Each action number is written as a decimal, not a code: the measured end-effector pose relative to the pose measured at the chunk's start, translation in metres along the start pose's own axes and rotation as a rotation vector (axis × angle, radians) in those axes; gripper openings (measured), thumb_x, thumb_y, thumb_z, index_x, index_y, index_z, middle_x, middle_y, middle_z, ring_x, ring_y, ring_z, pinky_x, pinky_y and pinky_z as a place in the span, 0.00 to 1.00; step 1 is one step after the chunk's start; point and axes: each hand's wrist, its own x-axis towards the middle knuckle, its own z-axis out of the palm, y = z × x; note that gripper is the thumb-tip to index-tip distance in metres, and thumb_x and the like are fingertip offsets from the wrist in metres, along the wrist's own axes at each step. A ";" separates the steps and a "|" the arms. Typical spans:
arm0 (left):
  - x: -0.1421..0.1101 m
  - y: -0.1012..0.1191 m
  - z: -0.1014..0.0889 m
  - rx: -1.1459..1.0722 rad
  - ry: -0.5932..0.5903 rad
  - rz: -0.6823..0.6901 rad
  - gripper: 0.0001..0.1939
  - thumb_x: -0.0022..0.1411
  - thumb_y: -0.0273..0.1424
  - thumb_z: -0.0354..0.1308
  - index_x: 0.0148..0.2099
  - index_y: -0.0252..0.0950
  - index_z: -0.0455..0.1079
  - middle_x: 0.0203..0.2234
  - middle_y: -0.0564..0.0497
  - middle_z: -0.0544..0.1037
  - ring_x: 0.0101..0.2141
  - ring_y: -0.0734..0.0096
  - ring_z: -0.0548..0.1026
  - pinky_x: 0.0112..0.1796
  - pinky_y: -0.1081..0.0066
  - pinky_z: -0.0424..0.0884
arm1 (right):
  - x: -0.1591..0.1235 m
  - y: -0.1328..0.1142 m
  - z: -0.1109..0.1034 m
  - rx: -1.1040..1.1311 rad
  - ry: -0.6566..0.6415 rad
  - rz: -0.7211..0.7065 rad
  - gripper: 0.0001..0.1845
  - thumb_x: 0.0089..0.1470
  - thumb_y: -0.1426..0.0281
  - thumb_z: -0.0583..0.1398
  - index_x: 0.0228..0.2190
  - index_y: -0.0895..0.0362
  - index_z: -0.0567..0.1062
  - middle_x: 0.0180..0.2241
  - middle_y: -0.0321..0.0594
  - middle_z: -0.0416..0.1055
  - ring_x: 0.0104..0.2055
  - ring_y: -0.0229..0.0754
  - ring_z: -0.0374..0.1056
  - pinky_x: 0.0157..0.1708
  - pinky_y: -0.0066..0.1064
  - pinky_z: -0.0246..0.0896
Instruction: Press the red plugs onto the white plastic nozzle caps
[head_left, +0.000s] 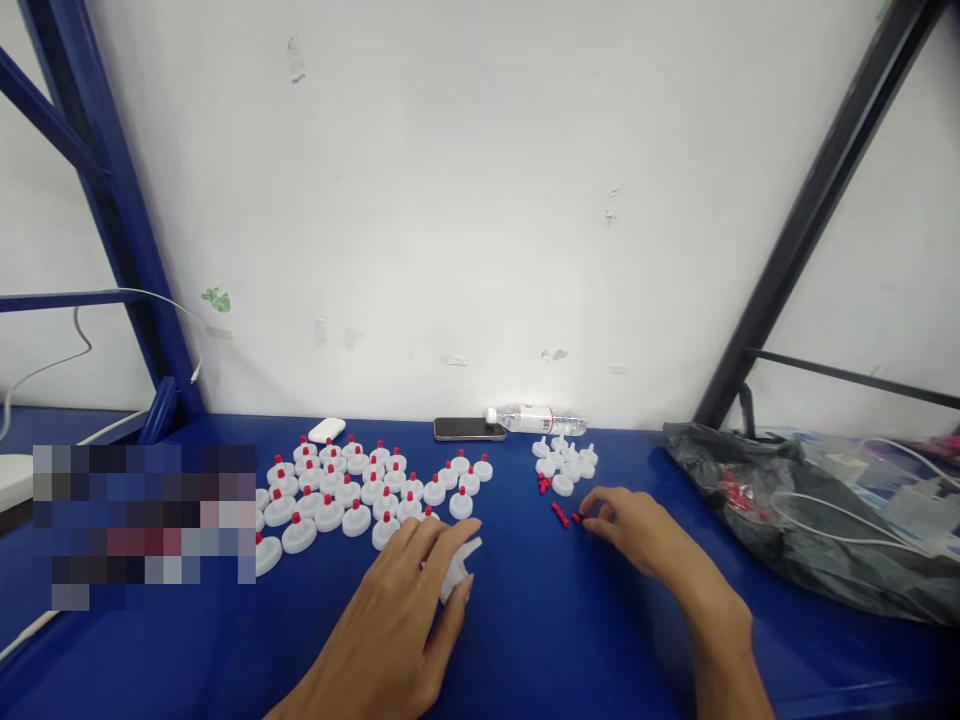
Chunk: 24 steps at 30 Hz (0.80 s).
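My left hand [397, 610] is closed around a white nozzle cap [457, 572], its bare spout pointing up and to the right. My right hand [637, 528] pinches a small red tip cap [577, 519] at the blue tabletop, with its thumb and index finger together. A red piece [561, 515] lies just left of those fingertips, and more red tip caps [544, 483] sit behind it. Beyond them is a small cluster of white nozzle caps without red tips [568, 463]. Left of centre stand many white nozzle caps fitted with red tips [347, 491], upright in loose rows.
Along the wall lie a dark phone [469, 430], a clear plastic bottle [540, 419] on its side and a white case [327, 430]. A black plastic bag [810, 560] with red and clear parts spreads at right. Blue frame posts [124, 200] rise at left.
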 end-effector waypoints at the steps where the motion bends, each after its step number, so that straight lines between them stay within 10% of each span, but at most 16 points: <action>1: 0.000 -0.001 0.002 0.002 -0.002 -0.001 0.24 0.73 0.30 0.52 0.68 0.45 0.57 0.47 0.48 0.78 0.47 0.59 0.77 0.49 0.59 0.78 | 0.001 0.000 0.001 -0.003 -0.003 0.021 0.10 0.58 0.71 0.61 0.40 0.53 0.82 0.35 0.40 0.82 0.37 0.46 0.77 0.35 0.31 0.63; 24: 0.004 -0.005 0.009 0.037 0.132 0.172 0.16 0.71 0.25 0.54 0.59 0.37 0.68 0.45 0.45 0.78 0.45 0.58 0.76 0.44 0.58 0.78 | 0.001 0.010 0.003 0.138 -0.038 0.196 0.06 0.58 0.72 0.61 0.38 0.56 0.79 0.31 0.41 0.81 0.31 0.43 0.79 0.29 0.29 0.65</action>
